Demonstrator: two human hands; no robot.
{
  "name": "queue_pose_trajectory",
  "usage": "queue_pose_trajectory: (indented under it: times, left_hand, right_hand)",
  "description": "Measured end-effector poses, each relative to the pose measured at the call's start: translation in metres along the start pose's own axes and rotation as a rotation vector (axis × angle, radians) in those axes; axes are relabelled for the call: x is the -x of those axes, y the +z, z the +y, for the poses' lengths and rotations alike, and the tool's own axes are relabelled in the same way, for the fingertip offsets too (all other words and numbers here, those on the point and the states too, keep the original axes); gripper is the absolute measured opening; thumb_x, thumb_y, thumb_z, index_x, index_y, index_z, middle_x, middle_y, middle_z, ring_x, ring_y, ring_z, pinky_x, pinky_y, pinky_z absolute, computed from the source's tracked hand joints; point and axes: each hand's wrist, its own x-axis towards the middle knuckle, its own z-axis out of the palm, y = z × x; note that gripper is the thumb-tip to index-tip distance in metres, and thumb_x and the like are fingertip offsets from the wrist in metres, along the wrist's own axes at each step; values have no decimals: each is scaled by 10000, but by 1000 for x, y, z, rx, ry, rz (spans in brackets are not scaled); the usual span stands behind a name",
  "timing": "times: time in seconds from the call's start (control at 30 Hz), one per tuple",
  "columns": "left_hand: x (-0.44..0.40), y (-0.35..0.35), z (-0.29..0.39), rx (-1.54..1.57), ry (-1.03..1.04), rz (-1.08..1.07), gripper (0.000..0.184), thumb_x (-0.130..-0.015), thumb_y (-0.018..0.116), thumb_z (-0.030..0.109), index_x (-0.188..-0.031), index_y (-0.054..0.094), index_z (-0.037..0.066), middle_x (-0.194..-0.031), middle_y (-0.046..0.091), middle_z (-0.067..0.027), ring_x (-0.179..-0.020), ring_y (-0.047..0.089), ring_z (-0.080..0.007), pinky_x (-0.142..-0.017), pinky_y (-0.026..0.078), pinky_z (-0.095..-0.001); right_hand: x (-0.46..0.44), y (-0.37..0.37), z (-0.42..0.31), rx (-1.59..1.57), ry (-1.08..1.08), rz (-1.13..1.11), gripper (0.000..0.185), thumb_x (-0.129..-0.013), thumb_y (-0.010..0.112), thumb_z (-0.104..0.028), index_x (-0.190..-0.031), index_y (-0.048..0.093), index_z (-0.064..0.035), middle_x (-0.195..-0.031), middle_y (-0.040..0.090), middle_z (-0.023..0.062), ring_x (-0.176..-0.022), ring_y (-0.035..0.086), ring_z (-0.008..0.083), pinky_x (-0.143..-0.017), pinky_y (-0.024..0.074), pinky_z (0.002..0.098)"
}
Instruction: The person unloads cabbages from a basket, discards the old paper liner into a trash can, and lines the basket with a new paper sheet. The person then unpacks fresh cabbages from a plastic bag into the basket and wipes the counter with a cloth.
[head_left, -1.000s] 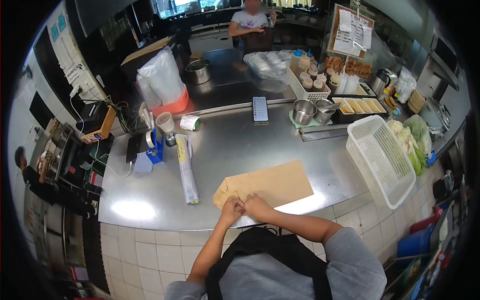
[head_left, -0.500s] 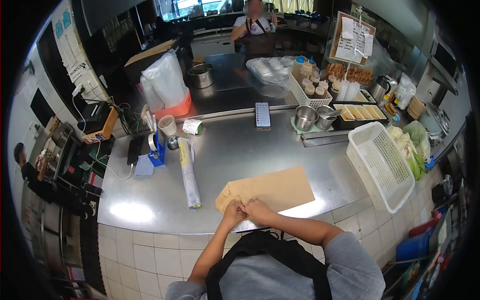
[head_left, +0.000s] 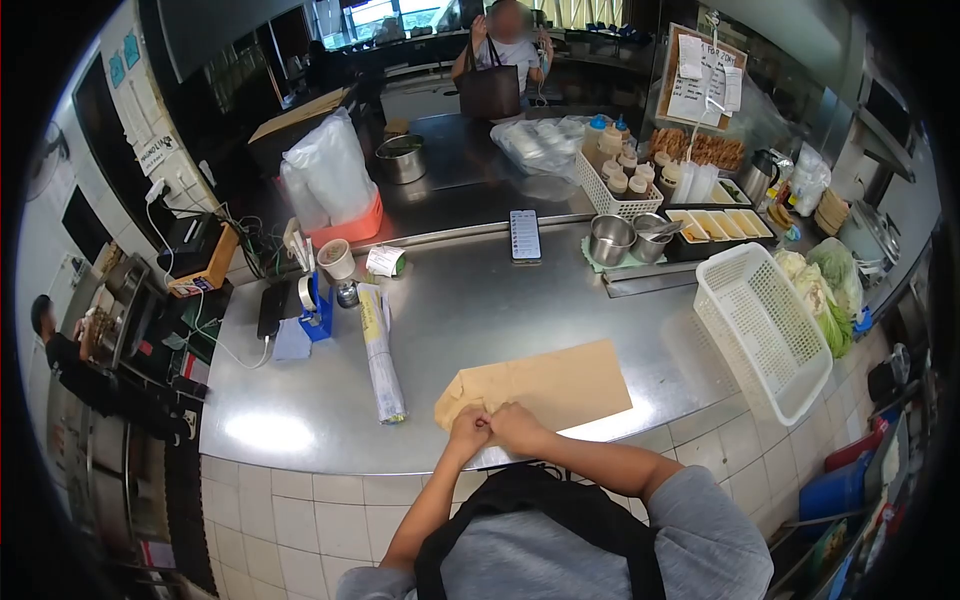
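A flat brown paper bag (head_left: 570, 380) lies along the front of the steel table, its left end folded and creased. My left hand (head_left: 468, 428) is closed at that creased end, fingers pinching the paper. Right beside it, my right hand (head_left: 518, 426) is closed too, its fingertips meeting the left ones over the bag's lower edge. The pinched bit between them is mostly hidden by the fingers. Left of the bag lies a long roll of wrapped paper (head_left: 380, 355).
A white plastic basket (head_left: 715, 310) stands at the right, with leafy vegetables (head_left: 820, 305) beyond it. Further back are a phone (head_left: 525, 237), steel pots (head_left: 611, 238) and sauce bottles (head_left: 610, 145). A blue tape dispenser (head_left: 317, 312) sits left. One person (head_left: 515, 55) stands across the counter, another (head_left: 75, 355) far left.
Both hands stay at the bag's creased end, almost unmoved. Across the counter, the person has raised a dark bag and shifted slightly left. The view has tilted a little.
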Motion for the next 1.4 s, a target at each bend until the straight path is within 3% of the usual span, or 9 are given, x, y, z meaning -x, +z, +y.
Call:
queue_pose_trajectory:
  times: [0.27,0.5,0.57,0.67,0.87,1.1,1.2,1.27,1.4]
  left_hand:
    - [2,9,26,-303,-41,238,142,-721,649,121,-794,620,3,-725,613,-145,-668,614,-247,-604,481,-332]
    - [-13,9,35,-170,61,194,117,-746,621,131,-767,614,16,-649,608,-141,-588,607,-272,-566,473,-346]
    - [-15,15,28,-75,48,154,106,-818,567,103,-781,547,6,-636,603,-69,-560,569,-131,-541,453,-281]
    - [-22,19,9,96,-21,142,114,-858,544,109,-808,496,19,-617,563,-29,-551,535,-91,-507,428,-257]
    - [-21,14,18,94,-43,47,129,-820,562,111,-818,501,-3,-613,545,-81,-537,509,-142,-521,425,-287]
    - [-18,5,9,166,27,-25,88,-842,557,94,-863,496,35,-642,519,9,-558,471,-64,-522,396,-211]
    - [-15,-11,27,119,1,-133,146,-778,582,71,-893,524,0,-778,555,-83,-678,546,-164,-632,458,-287]
    - [-14,-15,16,-170,316,-142,264,-717,650,85,-942,541,1,-965,508,-122,-875,538,-242,-760,453,-321]
    - [-13,-20,14,-171,208,-239,369,-656,714,124,-964,554,1,-1067,452,-145,-1001,482,-310,-837,423,-355]
  right_hand:
    - [8,4,-6,124,29,64,86,-651,589,-90,-706,629,-36,-714,619,111,-768,587,254,-704,468,349]
    - [20,-16,10,-440,185,155,162,-664,629,-108,-736,621,37,-817,582,229,-818,569,350,-762,466,393]
    - [25,-8,11,-467,234,166,178,-669,632,-117,-748,622,42,-852,575,244,-831,566,360,-775,464,394]
    - [26,4,15,-481,261,136,206,-679,619,-125,-771,617,59,-877,566,247,-840,561,358,-782,463,400]
    - [26,4,-2,-221,99,222,185,-677,591,-105,-778,628,46,-836,567,211,-799,542,334,-710,477,387]
    - [13,26,-25,69,281,258,132,-660,599,-82,-765,660,-30,-806,563,134,-802,545,270,-636,474,309]
    - [13,16,-22,81,264,195,142,-660,604,-82,-773,660,-16,-846,551,143,-803,545,276,-635,491,303]
    - [17,16,-17,83,236,122,148,-666,602,-81,-781,658,-6,-875,548,150,-805,546,274,-646,500,306]
    - [20,18,-7,-51,209,148,169,-674,606,-109,-772,650,21,-892,548,184,-830,549,324,-651,507,356]
